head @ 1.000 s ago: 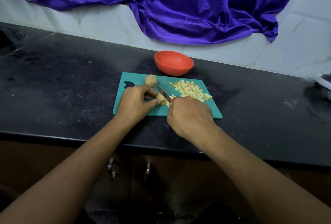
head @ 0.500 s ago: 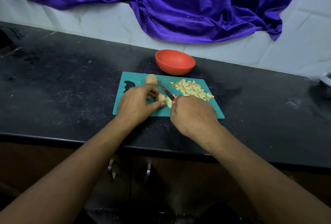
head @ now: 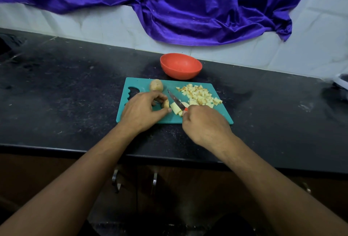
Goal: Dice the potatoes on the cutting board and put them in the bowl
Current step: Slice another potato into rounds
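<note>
A teal cutting board [head: 143, 83] lies on the black counter. My left hand [head: 141, 111] pinches a small potato end piece [head: 166, 103] between thumb and fingers. Just right of it lie pale cut slices [head: 175, 108]. My right hand [head: 203, 124] grips a knife [head: 176, 100] by its red handle, blade pointing away and left, lying across the slices. A whole unpeeled potato [head: 156, 85] sits at the board's far edge. A heap of diced potato [head: 199, 95] covers the board's right part. The red bowl [head: 181, 65] stands behind the board, with nothing visible inside.
Purple cloth [head: 188, 5] hangs over the white wall behind the counter. A dark and white object [head: 340, 85] sits at the counter's right edge. Cabinet handles [head: 154, 178] show below the counter front.
The knife has cut through the potato piece; slices now lie separated to the right of the end piece my left hand holds. The blade has shifted slightly right.
</note>
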Action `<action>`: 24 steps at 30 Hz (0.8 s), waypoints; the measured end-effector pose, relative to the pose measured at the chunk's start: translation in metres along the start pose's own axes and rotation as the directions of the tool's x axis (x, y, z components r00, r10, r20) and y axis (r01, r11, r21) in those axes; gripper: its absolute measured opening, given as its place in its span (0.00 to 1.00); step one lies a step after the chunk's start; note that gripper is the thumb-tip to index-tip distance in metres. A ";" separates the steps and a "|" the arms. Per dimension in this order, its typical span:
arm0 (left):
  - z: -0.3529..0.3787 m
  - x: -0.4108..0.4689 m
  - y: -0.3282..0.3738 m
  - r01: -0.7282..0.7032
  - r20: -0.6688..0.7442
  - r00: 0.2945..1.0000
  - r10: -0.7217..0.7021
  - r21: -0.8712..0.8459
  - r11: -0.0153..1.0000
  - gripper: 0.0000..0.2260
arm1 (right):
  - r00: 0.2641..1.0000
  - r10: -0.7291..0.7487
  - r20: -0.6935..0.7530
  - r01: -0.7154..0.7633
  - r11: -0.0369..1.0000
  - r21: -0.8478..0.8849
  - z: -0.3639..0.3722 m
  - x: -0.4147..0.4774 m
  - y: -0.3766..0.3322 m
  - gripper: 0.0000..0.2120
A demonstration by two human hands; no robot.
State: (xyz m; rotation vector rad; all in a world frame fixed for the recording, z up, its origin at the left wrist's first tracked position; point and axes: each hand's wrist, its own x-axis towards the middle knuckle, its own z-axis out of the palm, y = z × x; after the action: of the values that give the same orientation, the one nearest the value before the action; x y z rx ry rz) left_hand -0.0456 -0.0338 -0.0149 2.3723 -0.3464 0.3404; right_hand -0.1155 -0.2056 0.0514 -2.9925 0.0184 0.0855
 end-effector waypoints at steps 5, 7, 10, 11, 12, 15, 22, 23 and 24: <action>0.001 0.000 0.001 0.013 -0.019 1.000 -0.013 -0.004 1.000 0.13 | 1.000 -0.013 -0.017 0.013 1.000 -0.008 -0.002 -0.001 -0.006 0.13; 0.002 0.000 0.001 0.014 -0.025 1.000 -0.014 0.003 1.000 0.12 | 1.000 -0.016 -0.017 0.016 1.000 -0.008 -0.003 -0.001 -0.008 0.13; 0.001 0.000 0.002 0.007 -0.016 1.000 -0.007 0.016 1.000 0.12 | 1.000 -0.018 -0.010 0.018 1.000 -0.006 -0.004 0.000 -0.008 0.13; 0.000 -0.001 0.002 0.005 -0.016 1.000 -0.005 0.017 1.000 0.12 | 1.000 -0.019 -0.006 0.019 1.000 -0.003 -0.004 0.000 -0.008 0.13; -0.001 -0.001 0.002 0.008 -0.016 1.000 -0.007 0.014 1.000 0.13 | 1.000 -0.018 -0.001 0.018 1.000 0.001 -0.004 -0.001 -0.008 0.13; -0.002 -0.001 0.002 0.020 -0.034 0.999 -0.020 -0.003 1.000 0.13 | 1.000 -0.013 0.005 0.013 1.000 0.006 -0.005 -0.001 -0.008 0.15; 0.000 0.000 -0.001 0.034 -0.080 0.996 -0.038 -0.053 0.998 0.07 | 1.000 -0.013 0.015 0.013 1.000 0.002 -0.007 -0.003 -0.015 0.13; 0.000 0.000 -0.002 0.036 -0.086 0.995 -0.041 -0.057 0.998 0.06 | 1.000 -0.015 0.022 0.015 1.000 0.000 -0.006 -0.003 -0.016 0.13; 0.000 -0.001 -0.002 0.039 -0.092 0.995 -0.044 -0.061 0.997 0.06 | 0.999 -0.016 0.032 0.016 1.000 -0.003 -0.006 -0.004 -0.017 0.12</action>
State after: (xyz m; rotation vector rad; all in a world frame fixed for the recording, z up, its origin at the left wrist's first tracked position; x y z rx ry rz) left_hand -0.0457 -0.0326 -0.0166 2.2937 -0.2595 0.4146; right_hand -0.1190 -0.1896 0.0603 -2.9937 -0.0098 0.1313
